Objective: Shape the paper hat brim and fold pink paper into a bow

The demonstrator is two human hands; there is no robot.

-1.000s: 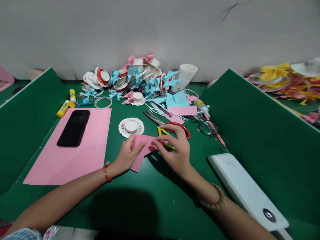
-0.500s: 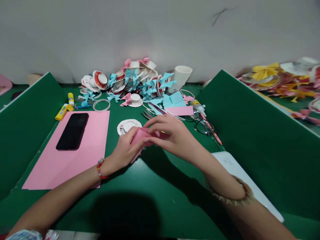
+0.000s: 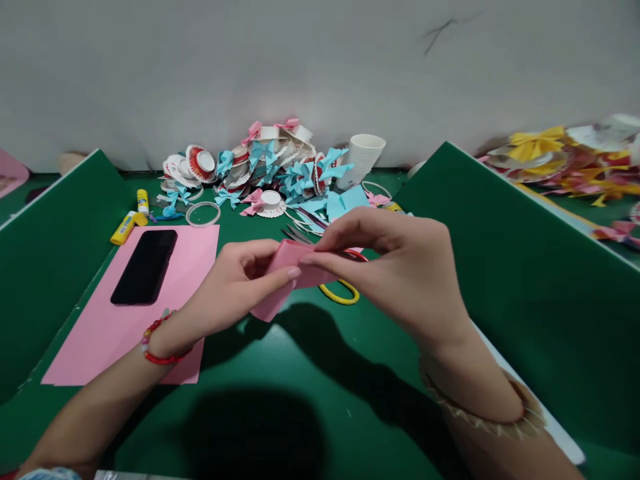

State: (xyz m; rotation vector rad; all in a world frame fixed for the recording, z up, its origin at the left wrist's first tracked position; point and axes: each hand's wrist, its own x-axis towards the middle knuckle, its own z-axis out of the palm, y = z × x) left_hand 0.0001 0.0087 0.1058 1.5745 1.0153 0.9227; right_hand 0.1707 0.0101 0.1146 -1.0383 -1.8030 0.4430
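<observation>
A small folded piece of pink paper (image 3: 273, 303) is held up over the green table. My left hand (image 3: 240, 280) grips its left side, with the thumb lying across the front. My right hand (image 3: 385, 260) pinches the right part between thumb and fingers. Just behind the paper lie scissors (image 3: 341, 293) with yellow and red handles, partly hidden by the paper and my right hand.
Pink sheets (image 3: 185, 333) carry a black phone (image 3: 145, 267) at the left, beside glue sticks (image 3: 123, 228). Paper hats with bows (image 3: 265, 157) and stacked cups (image 3: 365, 157) stand at the back. Green dividers (image 3: 530, 280) flank the table.
Both hands have come nearer the camera with the paper, the right one turning to a pinch. The scissors' handles now show, and the white paper disc behind my left hand is hidden.
</observation>
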